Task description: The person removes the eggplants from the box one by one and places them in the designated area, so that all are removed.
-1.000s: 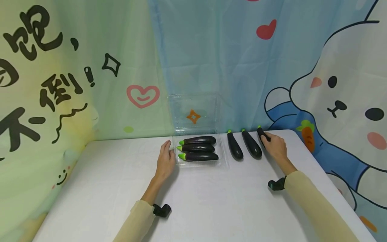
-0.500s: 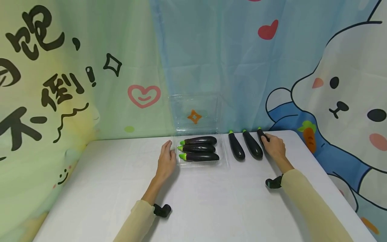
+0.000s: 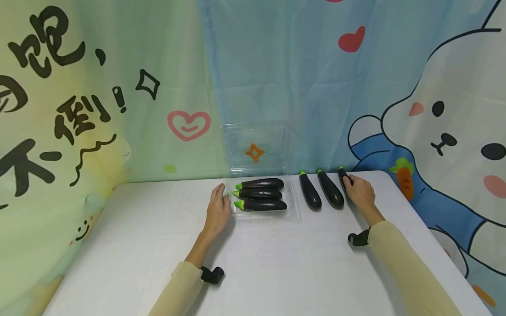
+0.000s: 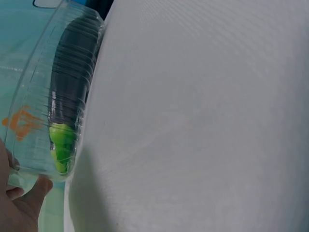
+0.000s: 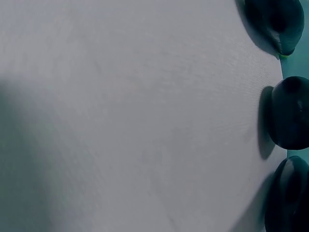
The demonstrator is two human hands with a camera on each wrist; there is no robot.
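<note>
An open clear plastic clamshell box [image 3: 293,210] holds three dark eggplants lying side by side, with the nearest eggplant [image 3: 264,205] closest to the front wall. At its left end, my left hand [image 3: 217,211] touches the rim with fingers extended and thumb apart; the left wrist view shows the thumb [image 4: 42,187] at the box's corner. My right hand [image 3: 362,191] grips an eggplant [image 3: 343,174] from above at the back right, its lower part mostly covered. Just left of that hand lie two more, a middle eggplant [image 3: 330,189] and another eggplant [image 3: 310,191].
A white-covered table [image 3: 284,263] carries everything. The box's clear lid [image 3: 257,147] stands upright against a printed curtain [image 3: 253,66] along the back edge. In the right wrist view, a row of eggplants, including one rounded end [image 5: 292,113], sits at the right border.
The view has shifted slightly. My right hand stays on the rightmost eggplant with its forearm moved a little, and my left hand keeps its place at the box.
</note>
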